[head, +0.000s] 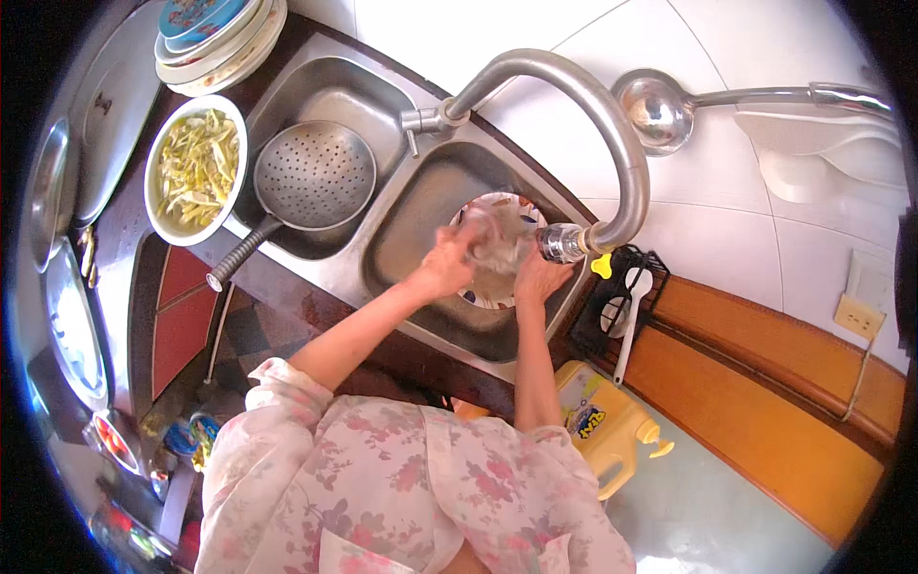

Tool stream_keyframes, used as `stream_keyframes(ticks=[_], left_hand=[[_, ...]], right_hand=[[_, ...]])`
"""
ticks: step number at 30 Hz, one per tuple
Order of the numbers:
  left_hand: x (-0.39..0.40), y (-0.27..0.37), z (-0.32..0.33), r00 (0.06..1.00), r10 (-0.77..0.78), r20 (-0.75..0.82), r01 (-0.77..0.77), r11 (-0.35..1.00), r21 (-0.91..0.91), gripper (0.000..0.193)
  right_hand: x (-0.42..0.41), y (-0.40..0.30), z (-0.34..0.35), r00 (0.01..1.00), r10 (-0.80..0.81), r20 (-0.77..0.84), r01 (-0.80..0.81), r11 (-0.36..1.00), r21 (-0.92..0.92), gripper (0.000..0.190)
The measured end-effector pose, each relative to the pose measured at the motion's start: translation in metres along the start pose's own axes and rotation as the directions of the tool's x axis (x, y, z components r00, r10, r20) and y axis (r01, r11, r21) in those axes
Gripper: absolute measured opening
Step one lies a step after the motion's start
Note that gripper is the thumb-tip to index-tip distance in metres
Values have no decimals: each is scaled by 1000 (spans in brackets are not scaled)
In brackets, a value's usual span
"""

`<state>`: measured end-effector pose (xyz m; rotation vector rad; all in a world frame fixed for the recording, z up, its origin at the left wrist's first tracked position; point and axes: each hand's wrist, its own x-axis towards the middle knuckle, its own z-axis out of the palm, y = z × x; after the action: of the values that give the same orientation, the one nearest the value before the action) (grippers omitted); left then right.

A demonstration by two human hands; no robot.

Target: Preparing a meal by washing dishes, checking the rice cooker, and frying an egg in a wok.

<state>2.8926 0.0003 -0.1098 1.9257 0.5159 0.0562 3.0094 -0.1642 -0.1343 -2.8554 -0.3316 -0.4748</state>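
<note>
A round plate (pixel 495 288) with a patterned rim is over the right basin of the steel sink (pixel 423 208). My right hand (pixel 546 274) is at the plate's right edge, beneath the faucet's clear nozzle (pixel 561 244), and seems to grip the rim; its fingers are partly hidden. My left hand (pixel 453 260) reaches over the plate from the left, its fingers blurred. A blurred, whitish patch, water or a cloth, lies on the plate's middle; I cannot tell which. The curved metal faucet (pixel 631 151) arches above.
A perforated metal strainer (pixel 315 176) rests over the left basin. Beside it stand a white bowl of yellow-green food pieces (pixel 197 168) and stacked plates (pixel 244 61). Right of the sink are a black wire rack (pixel 592 319) and a yellow jug (pixel 602 430). A ladle (pixel 654 111) hangs on the wall.
</note>
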Motion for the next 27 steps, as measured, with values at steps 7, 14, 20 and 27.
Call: stream_keyframes(ticks=[7, 14, 20, 27], left_hand=[[-5, 16, -18, 957, -217, 191, 243, 962, -125, 47], [-22, 23, -12, 828, -373, 420, 519, 792, -321, 42], [-36, 15, -17, 749, -447, 488, 644, 661, -384, 37], [-34, 20, -17, 729, -436, 528, 659, 655, -369, 35]], right_hand=[[-37, -7, 2, 633, -571, 523, 584, 795, 161, 29], [-55, 5, 14, 882, -264, 390, 183, 955, 232, 13], [-33, -35, -13, 955, -249, 162, 189, 929, 318, 12], [-48, 15, 13, 799, -316, 511, 203, 943, 265, 17]])
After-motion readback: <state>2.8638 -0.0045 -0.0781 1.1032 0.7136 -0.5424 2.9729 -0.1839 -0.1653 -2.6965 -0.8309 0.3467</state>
